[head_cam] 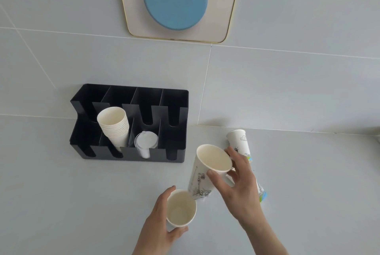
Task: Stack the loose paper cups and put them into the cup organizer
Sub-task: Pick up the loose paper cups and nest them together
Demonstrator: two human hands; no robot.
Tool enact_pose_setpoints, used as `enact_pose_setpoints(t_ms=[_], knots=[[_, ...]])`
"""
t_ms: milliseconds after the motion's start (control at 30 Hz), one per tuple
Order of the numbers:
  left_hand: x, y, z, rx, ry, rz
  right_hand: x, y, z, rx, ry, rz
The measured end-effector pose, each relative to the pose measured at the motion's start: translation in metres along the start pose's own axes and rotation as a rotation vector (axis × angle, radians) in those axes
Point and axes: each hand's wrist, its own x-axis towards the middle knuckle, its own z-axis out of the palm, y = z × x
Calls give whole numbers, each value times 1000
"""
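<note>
My left hand [158,224] grips a white paper cup [181,209] upright, its mouth facing me. My right hand [238,186] holds a taller printed paper cup [205,172] by the rim, tilted, its base just above the left cup's right edge. Behind my right hand another printed cup [239,141] stands on the counter, and a cup with blue-green print [262,193] shows partly under my wrist. The black cup organizer [178,110] stands at the left against the wall, with a stack of plain white cups [115,127] leaning in one front slot.
A stack of clear plastic lids [145,141] fills the organizer slot beside the cup stack. The pale grey counter [82,203] meets a tiled wall behind. A framed blue and cream wall piece [176,7] hangs above.
</note>
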Motion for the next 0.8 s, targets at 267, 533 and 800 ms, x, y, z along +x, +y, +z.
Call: enact_pose_setpoints(t_ms=[267, 533, 800], knots=[[5, 0, 0, -32, -11, 6, -30, 4, 22, -124, -290, -79], [6, 5, -1, -65, -14, -55, -46, 32, 31, -429, -476, -162], [2, 6, 1, -55, 18, -36, -40, 45, 28, -477, -518, -77]])
